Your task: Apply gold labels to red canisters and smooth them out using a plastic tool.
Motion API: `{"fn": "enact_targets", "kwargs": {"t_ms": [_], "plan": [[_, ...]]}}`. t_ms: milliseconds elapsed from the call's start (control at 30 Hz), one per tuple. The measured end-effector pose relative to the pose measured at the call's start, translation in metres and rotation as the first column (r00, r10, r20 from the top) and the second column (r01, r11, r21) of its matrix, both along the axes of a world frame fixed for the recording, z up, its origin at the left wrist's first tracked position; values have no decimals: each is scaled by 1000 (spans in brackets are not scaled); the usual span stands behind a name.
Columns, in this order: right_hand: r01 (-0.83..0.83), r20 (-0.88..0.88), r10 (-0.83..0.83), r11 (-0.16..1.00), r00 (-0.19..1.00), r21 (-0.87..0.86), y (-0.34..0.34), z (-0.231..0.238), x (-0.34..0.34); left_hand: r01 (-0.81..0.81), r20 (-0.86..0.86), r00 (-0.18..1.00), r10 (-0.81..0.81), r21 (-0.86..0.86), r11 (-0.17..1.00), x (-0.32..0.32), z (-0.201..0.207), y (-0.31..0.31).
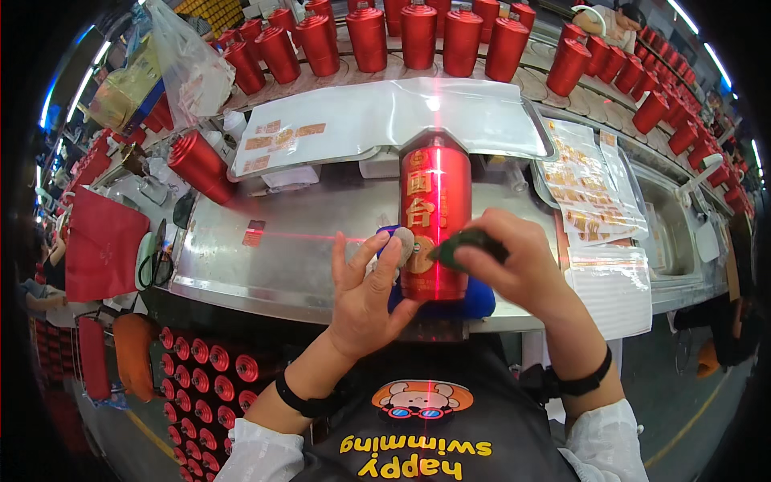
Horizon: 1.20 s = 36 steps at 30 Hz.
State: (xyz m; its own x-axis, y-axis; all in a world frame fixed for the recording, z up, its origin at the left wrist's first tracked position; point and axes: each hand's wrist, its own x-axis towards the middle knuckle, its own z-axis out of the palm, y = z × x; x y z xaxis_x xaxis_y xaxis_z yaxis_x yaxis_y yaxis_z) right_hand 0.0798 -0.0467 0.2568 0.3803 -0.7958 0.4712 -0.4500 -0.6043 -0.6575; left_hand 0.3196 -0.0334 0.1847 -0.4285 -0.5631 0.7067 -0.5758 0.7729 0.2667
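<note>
A red bottle (434,181) with gold characters lies on a blue cushion (480,300) at the bench's front edge, neck away from me. My left hand (365,297) is at its left side, fingers stretched and apart, the thumb against its lower end. Beside the index fingertip is a small grey round piece (405,246); I cannot tell whether the fingers grip it. My right hand (514,257) is closed round a dark green piece (474,245), whose pointed tip meets a round gold emblem (421,254) low on the bottle. Red laser lines cross the bottle.
White sheets with gold stickers lie on a tray (353,120) behind and at the right (594,181). Another red bottle (201,166) leans at the left. Red bottles (419,38) line the conveyor; more stand below left (205,394). A person (614,26) works far right.
</note>
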Motion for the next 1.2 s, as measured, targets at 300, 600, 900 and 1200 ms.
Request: {"fn": "enact_targets", "kwargs": {"t_ms": [300,600,900,1200], "plan": [[325,280,-393,909,876,261,23,-32,-10,246,169,962,-216,-179,953,-13,9,-9],[279,481,-525,825,702,492,38,-49,-17,345,432,879,-200,-288,893,-29,32,-32],[234,469,-471,846,747,479,44,-46,-18,261,242,951,-194,-286,922,-23,22,-24],[345,107,-362,927,926,148,11,-8,-2,48,-92,995,-43,52,998,0,-10,-9]]}}
